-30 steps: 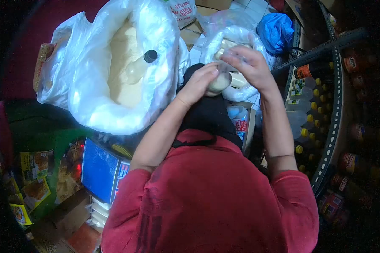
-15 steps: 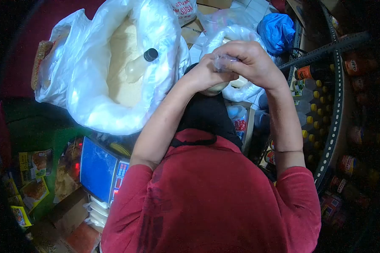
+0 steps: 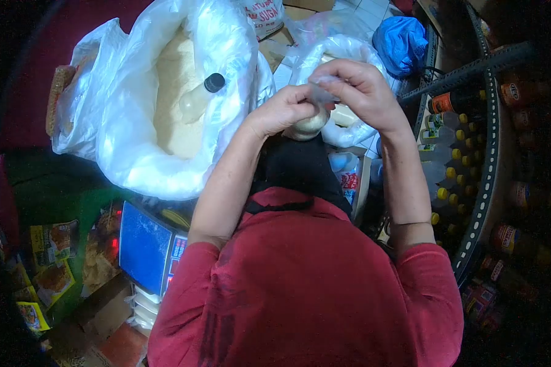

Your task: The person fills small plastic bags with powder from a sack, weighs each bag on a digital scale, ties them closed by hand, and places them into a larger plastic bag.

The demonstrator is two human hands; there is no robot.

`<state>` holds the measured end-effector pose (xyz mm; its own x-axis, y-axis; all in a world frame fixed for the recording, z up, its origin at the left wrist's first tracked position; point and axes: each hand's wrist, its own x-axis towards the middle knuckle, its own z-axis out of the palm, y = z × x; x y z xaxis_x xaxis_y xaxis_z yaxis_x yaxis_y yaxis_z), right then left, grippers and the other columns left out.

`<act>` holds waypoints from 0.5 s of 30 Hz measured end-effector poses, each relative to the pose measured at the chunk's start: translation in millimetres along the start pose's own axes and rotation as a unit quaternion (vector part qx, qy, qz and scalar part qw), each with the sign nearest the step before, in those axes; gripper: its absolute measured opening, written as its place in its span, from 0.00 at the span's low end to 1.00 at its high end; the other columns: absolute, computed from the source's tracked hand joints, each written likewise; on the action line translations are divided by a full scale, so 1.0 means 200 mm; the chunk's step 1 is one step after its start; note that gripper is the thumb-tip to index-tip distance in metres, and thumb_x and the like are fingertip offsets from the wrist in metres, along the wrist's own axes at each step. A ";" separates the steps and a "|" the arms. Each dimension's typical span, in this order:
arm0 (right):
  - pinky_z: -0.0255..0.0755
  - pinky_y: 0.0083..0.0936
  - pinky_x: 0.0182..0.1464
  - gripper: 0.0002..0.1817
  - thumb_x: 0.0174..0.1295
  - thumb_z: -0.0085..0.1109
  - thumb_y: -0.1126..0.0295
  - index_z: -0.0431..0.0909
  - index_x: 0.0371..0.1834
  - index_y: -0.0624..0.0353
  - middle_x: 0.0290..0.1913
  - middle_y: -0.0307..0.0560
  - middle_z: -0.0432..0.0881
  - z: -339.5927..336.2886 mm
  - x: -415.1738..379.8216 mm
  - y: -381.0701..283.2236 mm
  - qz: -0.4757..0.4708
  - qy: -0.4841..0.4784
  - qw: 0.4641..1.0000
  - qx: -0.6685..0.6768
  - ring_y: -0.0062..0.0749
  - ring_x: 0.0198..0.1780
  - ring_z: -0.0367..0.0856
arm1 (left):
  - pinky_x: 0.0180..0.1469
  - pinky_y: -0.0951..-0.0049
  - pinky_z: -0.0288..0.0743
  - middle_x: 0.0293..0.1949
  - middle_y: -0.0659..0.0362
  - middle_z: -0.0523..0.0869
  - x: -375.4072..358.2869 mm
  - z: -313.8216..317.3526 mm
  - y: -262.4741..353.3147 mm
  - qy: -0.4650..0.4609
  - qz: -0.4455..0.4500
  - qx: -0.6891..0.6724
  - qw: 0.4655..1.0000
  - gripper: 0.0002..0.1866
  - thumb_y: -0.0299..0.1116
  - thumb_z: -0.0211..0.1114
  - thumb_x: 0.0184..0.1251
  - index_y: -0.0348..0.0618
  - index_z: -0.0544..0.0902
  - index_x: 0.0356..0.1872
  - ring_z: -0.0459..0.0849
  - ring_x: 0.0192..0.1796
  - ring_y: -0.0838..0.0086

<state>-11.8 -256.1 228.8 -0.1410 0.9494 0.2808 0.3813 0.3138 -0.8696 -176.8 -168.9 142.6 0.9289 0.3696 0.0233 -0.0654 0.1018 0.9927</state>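
Note:
A small clear plastic bag point(image 3: 311, 125) with pale contents hangs between my hands, above my dark-clad lap. My left hand point(image 3: 286, 110) pinches its neck from the left side. On the other side, my right hand point(image 3: 361, 92) grips the bag's twisted top between thumb and fingers. To the left stands a large plastic-lined sack point(image 3: 128, 131) of pale powder, in which a clear scoop-like bottle point(image 3: 194, 105) with a black cap lies. Behind my right hand is a smaller plastic-lined sack point(image 3: 349, 136) holding filled packets.
A blue scale point(image 3: 144, 244) sits at the lower left, beside yellow packets point(image 3: 54, 282). A blue bag point(image 3: 401, 46) is at the upper right. Bottles with yellow caps point(image 3: 450, 173) line a metal-edged shelf point(image 3: 480, 177) on the right. A printed sugar sack point(image 3: 264, 17) stands at the top.
My hands have moved slightly apart, with my left hand shifted left and turned. More of the small bag and its gathered top now shows between them.

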 end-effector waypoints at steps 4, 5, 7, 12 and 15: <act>0.73 0.19 0.41 0.09 0.65 0.55 0.73 0.81 0.43 0.65 0.37 0.42 0.83 0.02 0.06 -0.04 -0.049 -0.021 0.996 -0.076 0.21 0.39 0.79 | 0.51 0.76 0.73 0.40 0.60 0.85 0.00 0.00 0.03 -0.028 -0.024 0.022 0.999 0.15 0.31 0.65 0.59 0.37 0.82 0.46 0.81 0.44 0.76; 0.73 0.19 0.41 0.09 0.65 0.55 0.73 0.81 0.43 0.65 0.37 0.42 0.83 0.02 0.05 -0.05 -0.049 -0.021 0.996 -0.076 0.21 0.39 0.79 | 0.50 0.76 0.73 0.40 0.60 0.85 0.00 0.04 0.09 -0.001 -0.029 0.021 0.999 0.15 0.31 0.66 0.58 0.37 0.82 0.46 0.81 0.43 0.77; 0.73 0.20 0.43 0.09 0.65 0.55 0.73 0.81 0.43 0.65 0.38 0.42 0.83 0.03 0.04 -0.07 -0.069 0.008 0.993 -0.095 0.22 0.40 0.79 | 0.49 0.76 0.74 0.40 0.60 0.86 0.01 0.07 0.11 0.028 -0.033 0.021 0.999 0.16 0.31 0.67 0.57 0.37 0.82 0.46 0.81 0.42 0.77; 0.73 0.20 0.43 0.09 0.64 0.57 0.71 0.81 0.42 0.64 0.36 0.41 0.84 0.06 -0.01 0.04 0.022 0.090 0.987 0.131 0.20 0.39 0.79 | 0.49 0.76 0.74 0.39 0.60 0.86 0.04 0.04 0.03 0.001 -0.057 0.061 0.997 0.13 0.32 0.66 0.60 0.37 0.83 0.44 0.81 0.42 0.78; 0.72 0.19 0.44 0.09 0.65 0.56 0.71 0.81 0.41 0.64 0.36 0.38 0.83 0.02 0.01 -0.02 -0.029 0.055 0.998 -0.029 0.19 0.40 0.78 | 0.48 0.77 0.73 0.37 0.61 0.86 0.04 0.05 0.04 0.020 -0.021 0.016 0.999 0.11 0.32 0.65 0.61 0.37 0.84 0.42 0.81 0.42 0.78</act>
<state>-17.9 -255.6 231.9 -0.0648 0.9243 0.3760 0.4272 0.3662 -0.8267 -166.6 -173.7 151.5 0.9156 0.4015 -0.0224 -0.0145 0.0886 0.9960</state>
